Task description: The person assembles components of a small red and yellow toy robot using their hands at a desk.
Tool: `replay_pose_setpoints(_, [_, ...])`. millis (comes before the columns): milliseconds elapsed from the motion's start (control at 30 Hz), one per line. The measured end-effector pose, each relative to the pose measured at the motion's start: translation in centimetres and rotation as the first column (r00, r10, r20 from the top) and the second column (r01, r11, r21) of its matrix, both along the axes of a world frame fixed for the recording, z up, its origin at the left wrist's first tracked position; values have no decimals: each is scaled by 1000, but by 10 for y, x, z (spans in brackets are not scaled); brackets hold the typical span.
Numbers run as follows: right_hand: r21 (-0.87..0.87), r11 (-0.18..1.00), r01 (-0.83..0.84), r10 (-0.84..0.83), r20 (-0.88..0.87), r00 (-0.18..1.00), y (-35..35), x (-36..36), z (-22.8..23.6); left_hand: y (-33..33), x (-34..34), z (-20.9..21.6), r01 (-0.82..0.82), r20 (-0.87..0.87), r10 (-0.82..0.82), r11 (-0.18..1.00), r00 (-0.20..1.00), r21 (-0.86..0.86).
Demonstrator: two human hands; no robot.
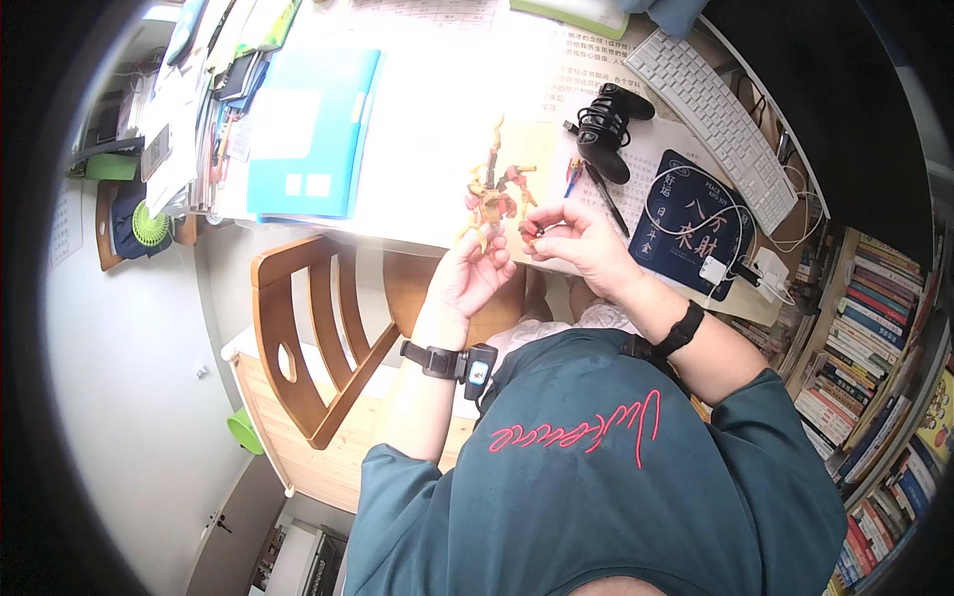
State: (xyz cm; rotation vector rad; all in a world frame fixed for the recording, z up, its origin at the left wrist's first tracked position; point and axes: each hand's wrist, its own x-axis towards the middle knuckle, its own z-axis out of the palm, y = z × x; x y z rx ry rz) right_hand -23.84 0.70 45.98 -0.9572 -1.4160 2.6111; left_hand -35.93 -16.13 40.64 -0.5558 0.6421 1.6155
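Note:
A gold and red toy figure (492,199) with thin, spiky limbs stands up from my left hand (470,275) at the desk's near edge. My left fingers are curled around its lower end, palm turned up. Close by on the right, my right hand (588,246) pinches a small dark-and-red piece (532,230) between thumb and forefinger. That piece is at the figure's right side; whether it is joined to the figure I cannot tell. My fingers partly cover both things.
Beyond my right hand lie a black game controller (611,129) with its cable wrapped round it, a black pen (604,197) and a dark blue mat (691,223). A white keyboard (711,124) stands farther right. Blue folders (308,129) lie left; a wooden chair (308,338) stands below them.

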Motion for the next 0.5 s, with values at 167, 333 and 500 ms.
replay_pose_setpoints(167, [-116,993,19,-17,18,1000,1,1,3,3,0,2,12,-18,-13,1000,1000,-10])
replay_pose_setpoints(333, [-57,998,26,-26,7,1000,1,0,10,4,1,5,10,-35,-11,1000,999,-8])
replay_pose_setpoints(500, [32,999,14,-15,12,1000,5,-1,15,4,1,2,12,-24,-12,1000,1000,-4])
